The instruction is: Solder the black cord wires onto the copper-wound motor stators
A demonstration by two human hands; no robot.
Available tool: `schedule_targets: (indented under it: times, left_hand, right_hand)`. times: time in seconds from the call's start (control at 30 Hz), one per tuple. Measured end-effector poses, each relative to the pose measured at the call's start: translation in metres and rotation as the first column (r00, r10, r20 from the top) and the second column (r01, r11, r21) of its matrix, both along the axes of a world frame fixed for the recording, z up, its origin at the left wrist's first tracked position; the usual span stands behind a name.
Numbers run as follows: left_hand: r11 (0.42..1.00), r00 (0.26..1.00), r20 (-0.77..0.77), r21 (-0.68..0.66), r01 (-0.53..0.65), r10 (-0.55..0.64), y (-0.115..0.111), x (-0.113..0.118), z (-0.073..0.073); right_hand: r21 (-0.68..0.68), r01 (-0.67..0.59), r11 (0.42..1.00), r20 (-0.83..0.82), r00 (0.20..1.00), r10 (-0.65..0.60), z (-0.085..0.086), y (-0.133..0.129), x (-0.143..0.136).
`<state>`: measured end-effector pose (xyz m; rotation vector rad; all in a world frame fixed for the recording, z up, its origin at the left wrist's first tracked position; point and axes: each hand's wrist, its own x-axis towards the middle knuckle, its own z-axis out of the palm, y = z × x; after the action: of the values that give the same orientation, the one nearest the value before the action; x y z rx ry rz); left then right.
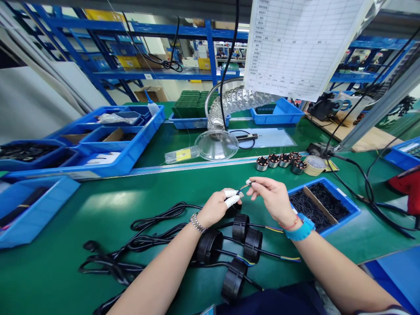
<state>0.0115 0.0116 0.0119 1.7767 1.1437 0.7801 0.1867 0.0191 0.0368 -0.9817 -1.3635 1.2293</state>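
My left hand (pixel 218 208), white covers on its thumb and finger, grips the end of a black cable. Thin wires (pixel 243 188) fan out of that end, and my right hand (pixel 271 197) pinches one at its tip. Part of a black ring-shaped housing shows just under my left hand. Below my hands lie several black round housings (pixel 252 245), with black cables running through them. Stripped cable ends with yellow, blue and brown wires (pixel 290 259) point right. Coiled black cables (pixel 157 223) spread to the left across the green table (pixel 108 218).
Right of my right hand sits a blue bin (pixel 354 214) of short black tubes. Several copper-wound motor stators (pixel 262 163) stand behind, beside a round tub (pixel 315 165). A flexible duct with a clear funnel (pixel 216 145) hangs at the centre. Blue parts trays (pixel 131 162) fill the left.
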Motion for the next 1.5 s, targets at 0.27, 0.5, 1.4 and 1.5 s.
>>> schedule_targets:
  times: [0.27, 0.5, 1.4, 1.5]
  left_hand:
    - [1.000, 1.000, 0.000, -0.009, 0.002, -0.002, 0.000, 0.000, 0.001]
    - [1.000, 1.000, 0.004, -0.022, 0.008, -0.008, 0.000, -0.001, 0.000]
    - [0.996, 0.997, 0.008, -0.016, -0.083, 0.083, 0.002, 0.001, 0.000]
    - [0.997, 0.997, 0.001, -0.018, -0.075, 0.075, 0.002, 0.001, 0.000]
  right_hand:
    - [0.084, -0.024, 0.996, 0.114, 0.993, 0.015, 0.001, 0.001, 0.003]
    - [0.042, -0.044, 0.998, 0.143, 0.989, 0.037, 0.002, 0.004, 0.004]
    - [0.037, -0.003, 0.999, 0.146, 0.989, -0.002, 0.010, 0.005, 0.013]
    - [0.160, -0.008, 0.987, 0.172, 0.985, -0.020, 0.015, 0.006, 0.019]
